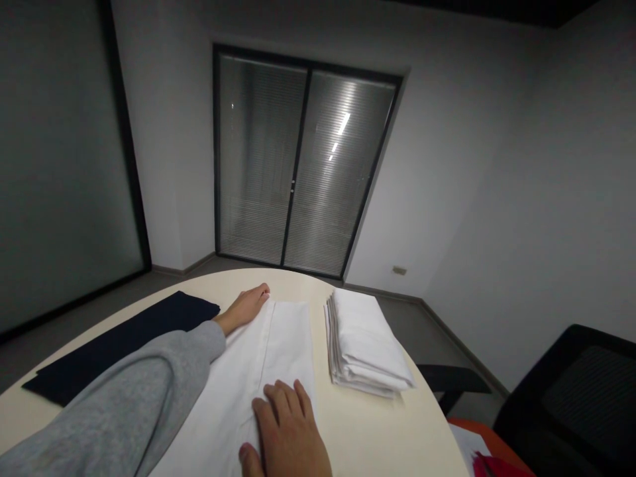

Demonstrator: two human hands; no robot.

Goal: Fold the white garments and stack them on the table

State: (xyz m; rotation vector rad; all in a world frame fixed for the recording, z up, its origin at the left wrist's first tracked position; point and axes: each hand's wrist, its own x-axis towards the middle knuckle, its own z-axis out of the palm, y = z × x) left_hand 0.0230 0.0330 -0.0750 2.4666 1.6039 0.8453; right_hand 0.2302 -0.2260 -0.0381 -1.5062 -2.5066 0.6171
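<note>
A white cloth (291,331) lies lengthwise on the table, with a long fold or seam running along it. At its far end my left hand (248,306) is closed, fingers pinching the cloth's far edge. My right hand (288,424) rests flat on the nearer part of the cloth, fingers stretched out and slightly spread. To the right sits a stack of folded white cloths (365,338), apart from both hands. A dark navy folded cloth (149,331) lies on the left, partly hidden behind my grey sleeve (144,397).
The round cream table (358,430) has its curved edge just beyond the cloths. A black mesh chair (576,397) with an orange seat stands at the right, white and red items on it. Behind are a glazed door with blinds (298,165) and grey walls.
</note>
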